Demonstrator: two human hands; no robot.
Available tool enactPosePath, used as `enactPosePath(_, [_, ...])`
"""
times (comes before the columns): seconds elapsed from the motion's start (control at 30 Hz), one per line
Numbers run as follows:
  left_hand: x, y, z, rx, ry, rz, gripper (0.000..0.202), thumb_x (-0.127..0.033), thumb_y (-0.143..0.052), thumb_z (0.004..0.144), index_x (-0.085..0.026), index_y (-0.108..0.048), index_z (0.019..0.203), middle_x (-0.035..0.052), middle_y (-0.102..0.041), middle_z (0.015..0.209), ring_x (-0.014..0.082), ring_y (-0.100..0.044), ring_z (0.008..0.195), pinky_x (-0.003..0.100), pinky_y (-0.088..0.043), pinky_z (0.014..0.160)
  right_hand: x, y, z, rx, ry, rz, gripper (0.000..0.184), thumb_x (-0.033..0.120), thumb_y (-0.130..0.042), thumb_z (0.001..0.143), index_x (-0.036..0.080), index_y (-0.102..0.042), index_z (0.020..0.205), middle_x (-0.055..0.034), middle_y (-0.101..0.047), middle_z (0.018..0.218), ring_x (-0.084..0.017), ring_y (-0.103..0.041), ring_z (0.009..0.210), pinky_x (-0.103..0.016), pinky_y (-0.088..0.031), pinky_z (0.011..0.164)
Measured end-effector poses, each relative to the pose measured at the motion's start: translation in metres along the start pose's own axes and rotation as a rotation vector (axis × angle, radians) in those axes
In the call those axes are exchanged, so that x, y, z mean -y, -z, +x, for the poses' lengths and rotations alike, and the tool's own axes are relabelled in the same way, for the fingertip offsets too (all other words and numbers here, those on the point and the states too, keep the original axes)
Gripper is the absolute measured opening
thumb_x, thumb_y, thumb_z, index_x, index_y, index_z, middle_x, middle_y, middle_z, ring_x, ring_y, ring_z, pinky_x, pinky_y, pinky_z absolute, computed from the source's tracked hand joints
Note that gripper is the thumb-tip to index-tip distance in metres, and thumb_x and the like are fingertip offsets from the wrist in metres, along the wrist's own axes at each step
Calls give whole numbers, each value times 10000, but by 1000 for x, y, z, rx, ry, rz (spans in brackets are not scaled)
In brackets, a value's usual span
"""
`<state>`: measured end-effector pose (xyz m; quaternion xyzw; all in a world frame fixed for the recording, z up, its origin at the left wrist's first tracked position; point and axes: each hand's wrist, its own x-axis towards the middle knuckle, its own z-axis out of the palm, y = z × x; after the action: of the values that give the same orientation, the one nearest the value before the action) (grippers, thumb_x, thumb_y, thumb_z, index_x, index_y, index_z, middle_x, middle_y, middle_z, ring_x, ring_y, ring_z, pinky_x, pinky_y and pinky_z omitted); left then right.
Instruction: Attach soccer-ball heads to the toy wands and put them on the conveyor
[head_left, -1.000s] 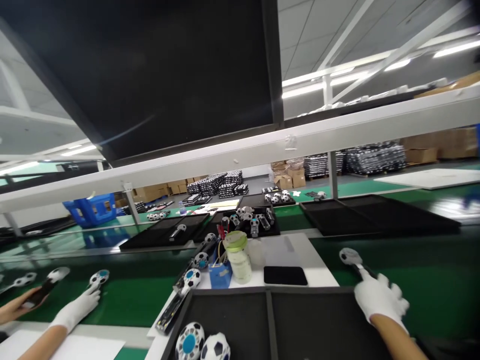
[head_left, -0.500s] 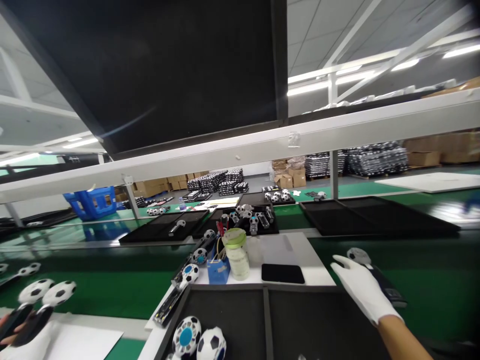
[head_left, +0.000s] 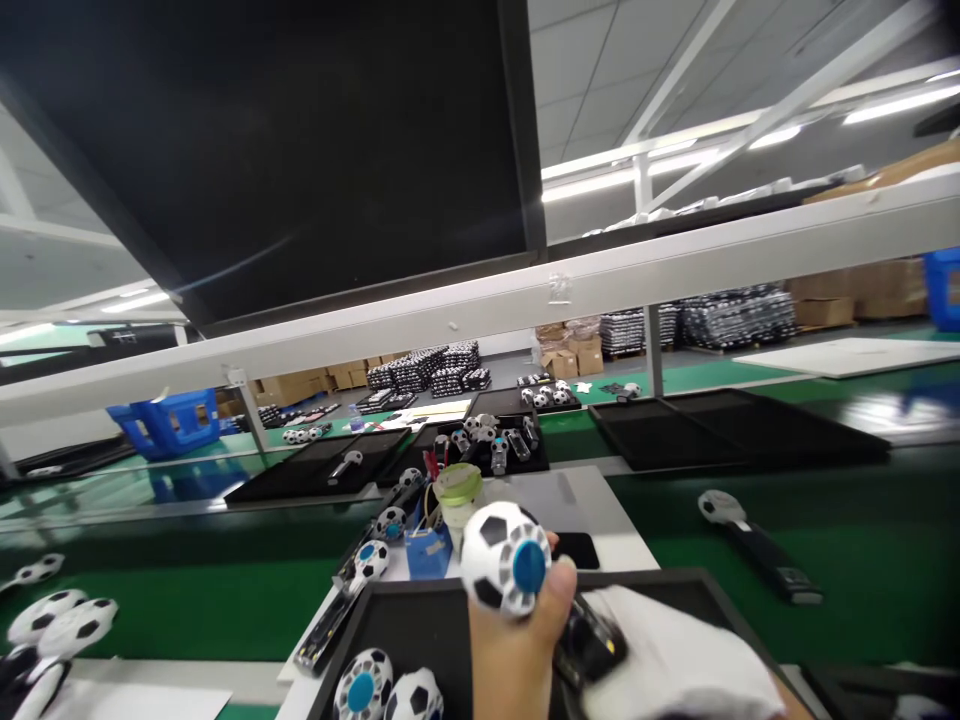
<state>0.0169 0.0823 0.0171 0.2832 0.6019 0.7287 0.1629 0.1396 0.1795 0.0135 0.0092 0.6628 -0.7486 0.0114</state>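
Near the middle, my bare left hand grips a handheld fan with a soccer-ball head, its blue centre disc facing me. The thumb presses beside the ball; the other fingers are mostly hidden behind it. My white-gloved right hand, blurred, is closed around a black handle that seems to belong to the same fan. Both hands are above a black divided tray. Ball-headed pieces lie in its left part. Another ball-headed fan rests on the green belt at right, apart from my hands.
Behind the tray stand a green-lidded tub, a blue tool holder and a black phone. Open fans line its left side. At far left are paired ball-headed fans. A white beam crosses overhead.
My right hand has moved left from beside the fan on the belt, which stays there. My left hand has come into view at the centre with a fan. The view has shifted slightly.
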Motion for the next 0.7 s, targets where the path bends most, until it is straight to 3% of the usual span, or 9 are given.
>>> enactPosePath(0.13, [13,-19,11,8,71,-3,634,-585,-701,636,-105,-596,1037,163,-664,1048,309,-616,994,362,-479,864,-14,12,20,-184,22,282,199,244,-628,664,96,-597,793,-63,-630,681,-129,-571,481,-191,-431,437])
enactPosePath(0.27, [24,-23,12,3,40,164,692,-531,-668,679,-107,-479,1193,201,-532,1247,308,-527,1127,380,-425,920,-31,57,29,-669,-10,626,265,166,-604,653,122,-556,910,-57,-618,775,-108,-585,621,-188,-471,550])
enactPosePath(0.33, [25,-22,11,88,-24,324,558,-477,-636,716,-128,-534,1140,174,-542,1227,313,-484,1168,395,-366,977,-43,83,25,-890,7,493,327,150,-563,660,168,-539,986,-1,-555,677,-97,-551,596,-178,-443,552])
enactPosePath(0.4, [25,-23,9,191,-71,456,457,-436,-592,749,-137,-572,1093,160,-548,1212,316,-461,1184,403,-327,1011,-59,107,16,-1111,0,194,399,218,-545,703,212,-522,1101,20,-500,644,-115,-534,594,-201,-438,563])
enactPosePath(0.5, [24,-27,3,315,-88,593,441,-415,-534,780,-132,-567,1117,162,-484,1295,312,-410,1238,408,-289,1052,-83,135,3,-1388,-91,-250,449,353,-503,788,202,-522,1211,-76,-555,950,-216,-577,913,-300,-469,803])
enactPosePath(0.57, [21,-31,-4,380,-78,675,459,-402,-514,789,-125,-553,1153,162,-422,1363,310,-353,1287,413,-258,1079,-94,145,-3,-1477,-225,-471,441,334,-439,824,177,-544,1222,-148,-460,1172,-292,-538,1051,-355,-423,913])
enactPosePath(0.7, [3,-33,-23,461,-87,738,457,-369,-521,791,-138,-551,1185,138,-362,1424,295,-311,1323,392,-243,1100,-104,147,-10,-1471,-471,-632,512,327,-346,831,172,-448,1308,-225,-373,1217,-417,-526,1049,-466,-433,846])
